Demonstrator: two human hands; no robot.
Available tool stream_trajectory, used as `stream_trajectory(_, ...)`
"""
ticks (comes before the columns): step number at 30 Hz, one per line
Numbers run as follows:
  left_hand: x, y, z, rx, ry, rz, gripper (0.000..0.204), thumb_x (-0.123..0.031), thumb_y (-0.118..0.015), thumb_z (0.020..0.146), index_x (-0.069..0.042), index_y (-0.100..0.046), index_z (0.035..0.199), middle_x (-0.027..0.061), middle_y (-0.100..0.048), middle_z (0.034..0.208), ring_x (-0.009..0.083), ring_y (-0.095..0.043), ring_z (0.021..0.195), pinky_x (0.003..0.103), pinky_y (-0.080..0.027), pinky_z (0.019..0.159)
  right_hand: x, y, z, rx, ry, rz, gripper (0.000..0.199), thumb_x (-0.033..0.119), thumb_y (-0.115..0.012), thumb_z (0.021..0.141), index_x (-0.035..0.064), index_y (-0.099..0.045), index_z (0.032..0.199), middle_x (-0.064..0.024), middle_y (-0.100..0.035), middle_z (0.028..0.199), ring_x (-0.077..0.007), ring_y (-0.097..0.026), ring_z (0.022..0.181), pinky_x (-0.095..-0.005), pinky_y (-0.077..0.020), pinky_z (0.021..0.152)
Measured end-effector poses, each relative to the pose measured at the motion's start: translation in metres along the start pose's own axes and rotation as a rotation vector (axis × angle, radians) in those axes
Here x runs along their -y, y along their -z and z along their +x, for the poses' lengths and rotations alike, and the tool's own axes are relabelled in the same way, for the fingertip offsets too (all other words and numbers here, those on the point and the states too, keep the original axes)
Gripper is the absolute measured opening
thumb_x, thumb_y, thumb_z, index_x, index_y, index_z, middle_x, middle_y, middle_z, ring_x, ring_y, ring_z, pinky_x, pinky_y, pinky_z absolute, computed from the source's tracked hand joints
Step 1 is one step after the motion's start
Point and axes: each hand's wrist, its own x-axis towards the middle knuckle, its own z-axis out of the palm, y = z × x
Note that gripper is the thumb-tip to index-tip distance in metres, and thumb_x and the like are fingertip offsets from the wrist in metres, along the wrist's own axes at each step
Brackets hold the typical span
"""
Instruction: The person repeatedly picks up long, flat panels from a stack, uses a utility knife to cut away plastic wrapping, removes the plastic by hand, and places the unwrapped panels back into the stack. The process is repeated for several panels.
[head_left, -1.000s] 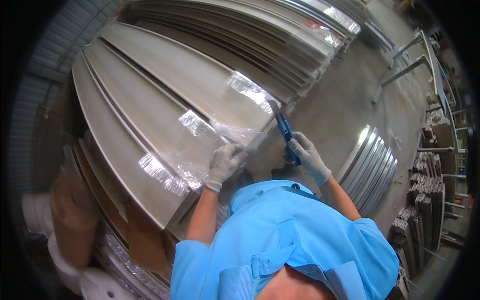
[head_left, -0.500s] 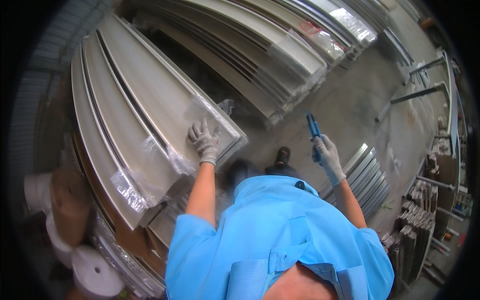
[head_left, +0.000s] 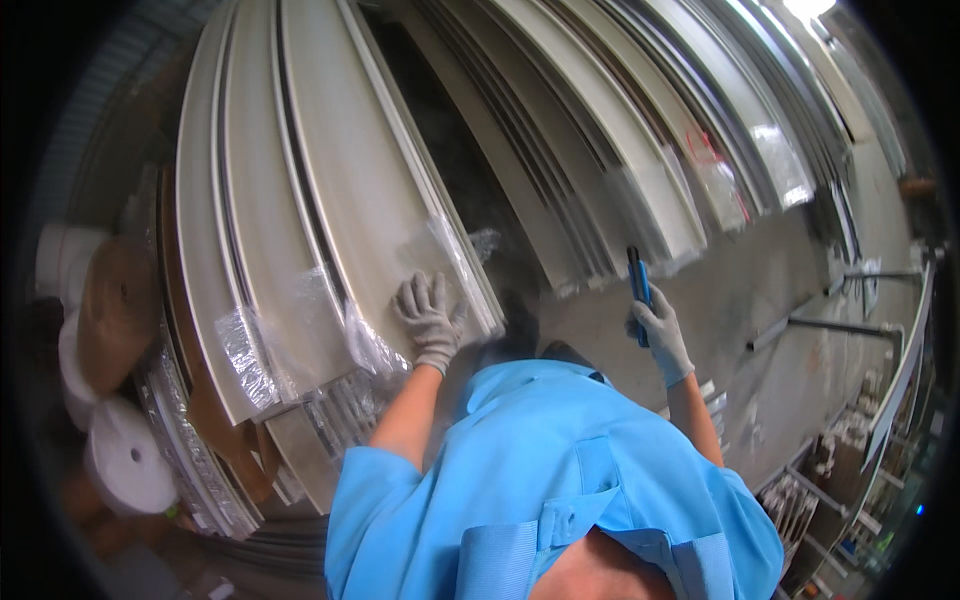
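My left hand (head_left: 430,318), in a pale grey glove, lies with its fingers spread on the end of a long off-white panel (head_left: 345,150). This panel tops a stack, and clear plastic wrap (head_left: 372,345) clings to the panel ends beside the hand. Held upright in my right hand (head_left: 662,333), gloved too, is a slim blue and black hand tool (head_left: 640,292). Its exact kind I cannot make out. The fingers close around its lower part, off to the right of the stack and above the floor.
More long panels (head_left: 640,130) lie beyond a dark gap, their ends partly wrapped. White rolls (head_left: 130,455) and a brown roll (head_left: 118,315) stand at the left. A metal-framed rack (head_left: 870,330) is on the right. Grey floor (head_left: 590,325) shows between the stacks and me.
The view has swung, so the stacks appear shifted right and more upright. My left hand stays on the panel's end. The blue tool remains in my right hand, now turned more upright.
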Motion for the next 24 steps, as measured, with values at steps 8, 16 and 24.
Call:
stream_trajectory(8,-0.001,0.009,0.003,0.014,0.067,-0.132,0.07,-0.069,-0.04,0.094,-0.024,-0.049,0.146,0.013,-0.04,0.153,0.0366,-0.029,0.145,0.061,-0.014,0.119,0.05,-0.038,0.084,0.002,-0.029,-0.127,0.036,0.021,-0.064,0.098,0.004,-0.055,0.129,-0.0005,-0.057,0.075,-0.008,-0.054,0.056,-0.0228,-0.0423,0.048)
stream_trajectory(16,-0.003,0.015,0.003,0.006,0.156,-0.231,0.068,-0.066,-0.047,0.092,-0.023,-0.052,0.144,0.0113,-0.042,0.151,0.0358,-0.03,0.144,0.058,-0.017,0.119,0.121,-0.178,0.15,0.447,0.016,-0.415,0.039,0.016,-0.062,0.098,0.0062,-0.051,0.135,0.0015,-0.056,0.079,-0.0074,-0.058,0.065,-0.0239,-0.0477,0.055)
stream_trajectory(24,-0.015,0.015,0.001,0.067,0.483,-0.313,0.074,-0.068,-0.049,0.089,-0.022,-0.049,0.147,0.0104,-0.041,0.154,0.0352,-0.028,0.146,0.059,-0.014,0.121,0.141,-0.306,0.238,0.706,0.352,-0.934,0.031,0.022,-0.068,0.095,0.0033,-0.061,0.119,-0.0004,-0.063,0.085,-0.0114,-0.059,0.074,-0.0268,-0.0488,0.067)
